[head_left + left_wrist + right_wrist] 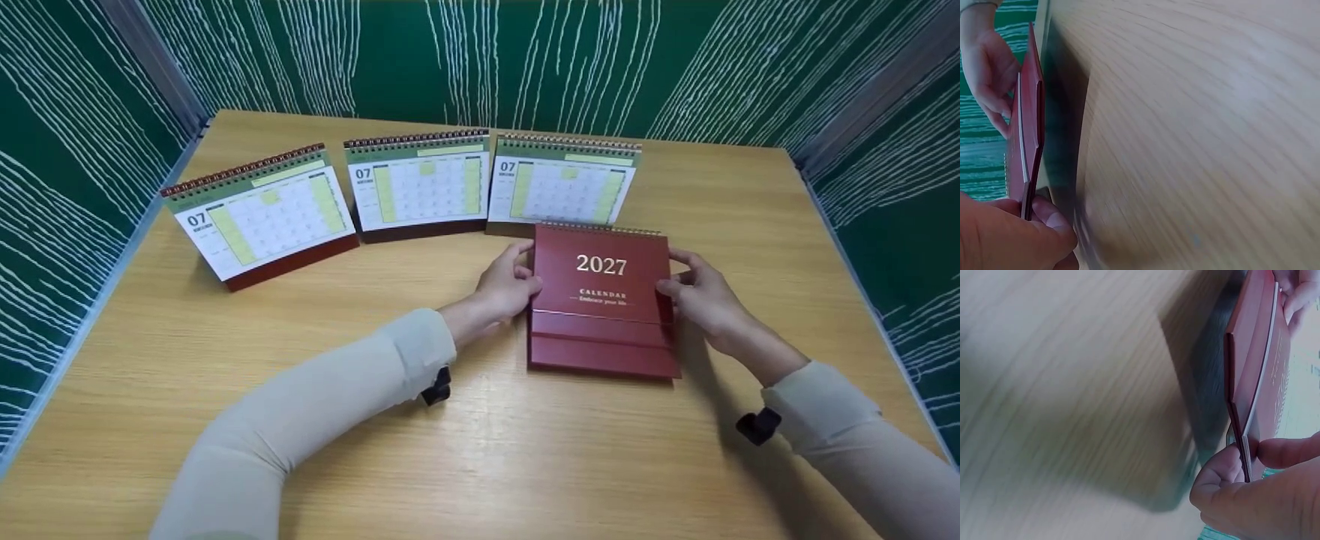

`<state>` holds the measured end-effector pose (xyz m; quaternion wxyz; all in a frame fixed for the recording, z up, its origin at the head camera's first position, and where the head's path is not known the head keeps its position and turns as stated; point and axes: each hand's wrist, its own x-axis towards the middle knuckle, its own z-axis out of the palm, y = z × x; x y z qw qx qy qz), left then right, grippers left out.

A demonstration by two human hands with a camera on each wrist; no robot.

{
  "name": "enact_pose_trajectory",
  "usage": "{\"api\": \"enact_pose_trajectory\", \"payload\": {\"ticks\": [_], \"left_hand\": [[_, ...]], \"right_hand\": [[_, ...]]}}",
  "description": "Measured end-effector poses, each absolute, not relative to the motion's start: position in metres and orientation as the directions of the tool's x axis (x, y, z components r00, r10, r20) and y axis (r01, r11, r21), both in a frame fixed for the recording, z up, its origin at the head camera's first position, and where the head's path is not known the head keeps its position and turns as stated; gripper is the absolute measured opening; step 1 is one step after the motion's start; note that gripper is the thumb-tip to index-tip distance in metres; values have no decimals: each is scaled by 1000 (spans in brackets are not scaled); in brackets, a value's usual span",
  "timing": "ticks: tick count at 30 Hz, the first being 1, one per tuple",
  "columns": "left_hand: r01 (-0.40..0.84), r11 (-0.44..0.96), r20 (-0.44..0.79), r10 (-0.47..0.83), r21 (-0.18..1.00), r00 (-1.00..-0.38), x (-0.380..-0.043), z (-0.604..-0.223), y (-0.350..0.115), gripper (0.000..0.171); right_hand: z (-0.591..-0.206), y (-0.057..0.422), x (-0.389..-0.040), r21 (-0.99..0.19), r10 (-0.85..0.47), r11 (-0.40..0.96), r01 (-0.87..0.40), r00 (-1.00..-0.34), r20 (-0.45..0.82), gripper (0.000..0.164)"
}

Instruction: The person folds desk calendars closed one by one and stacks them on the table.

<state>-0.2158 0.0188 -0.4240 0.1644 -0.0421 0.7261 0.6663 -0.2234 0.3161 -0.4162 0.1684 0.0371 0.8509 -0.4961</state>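
A dark red 2027 desk calendar (pixel 600 322) is held between both hands, with its gold-lettered cover facing up and its coil binding at the far end. My left hand (pixel 508 285) pinches its left edge, the thumb on the cover. On the opposite edge, my right hand (pixel 709 300) pinches it in the same way. Both wrist views show the calendar (pixel 1028 112) lifted off the table, its shadow beneath. Fingers curl under the edge in the right wrist view, where the right hand (pixel 1258 495) grips the folded boards.
Three desk calendars stand open at their 07 pages along the back: one at left (pixel 262 217), one in the middle (pixel 424 187), one at right (pixel 562 187), partly behind the held calendar. The wooden table (pixel 420 465) meets green white-streaked walls (pixel 405 60).
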Motion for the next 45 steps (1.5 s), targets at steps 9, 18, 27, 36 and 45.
{"api": "enact_pose_trajectory", "payload": {"ticks": [9, 18, 27, 36, 45], "left_hand": [[-252, 156, -276, 162, 955, -947, -218, -424, 50, 70], [-250, 136, -271, 167, 959, -948, -218, -423, 80, 74], [-219, 154, -245, 182, 964, -952, -219, -422, 103, 73], [-212, 169, -241, 177, 963, -954, -223, -423, 117, 74], [-183, 197, -223, 208, 963, -952, -227, -424, 126, 77]], "right_hand": [[-414, 343, -225, -768, -41, 596, 232, -947, -318, 67], [-413, 368, -229, -751, 37, 574, 326, -927, -374, 69], [-415, 388, -230, -738, 95, 577, 349, -927, -364, 69], [-419, 397, -232, -729, 139, 574, 372, -922, -361, 68], [-423, 405, -233, -726, 173, 566, 390, -917, -358, 66]]}}
